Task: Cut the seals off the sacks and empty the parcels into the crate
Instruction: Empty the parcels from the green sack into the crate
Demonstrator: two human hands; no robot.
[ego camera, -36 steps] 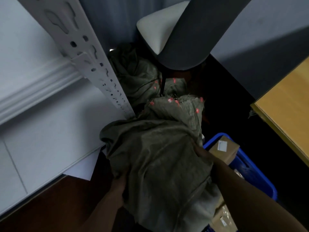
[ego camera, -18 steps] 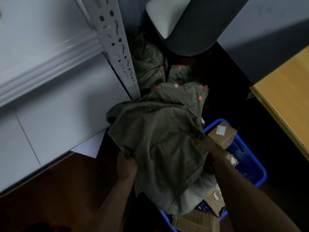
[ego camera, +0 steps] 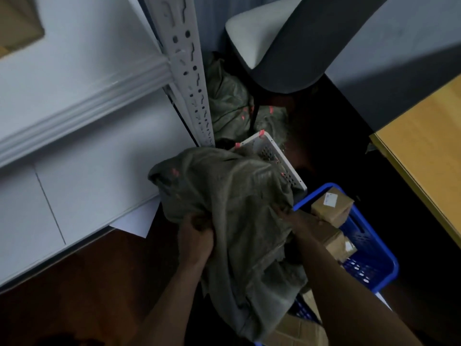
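A limp grey-green sack (ego camera: pixel 232 216) hangs in front of me, its lower end drooping over the blue crate (ego camera: pixel 369 265). My left hand (ego camera: pixel 197 238) grips a fold on the sack's left side. On the sack's right edge, my right hand (ego camera: pixel 296 216) grips the cloth just above the crate. Several brown cardboard parcels (ego camera: pixel 331 206) lie in the crate, and more parcels (ego camera: pixel 296 330) show under the sack's bottom. Behind the sack stands a white perforated crate (ego camera: pixel 274 156) with red tags on its rim.
More grey-green sacks (ego camera: pixel 232 103) with red tags are piled in the corner beyond. A white slotted shelf post (ego camera: pixel 189 68) and white shelving stand at the left. A grey-and-white chair (ego camera: pixel 287 38) is above, a wooden table edge (ego camera: pixel 421 156) at the right.
Both hands have pulled the sack toward me and lower. The white perforated crate behind it has come into sight, and more of the blue crate shows.
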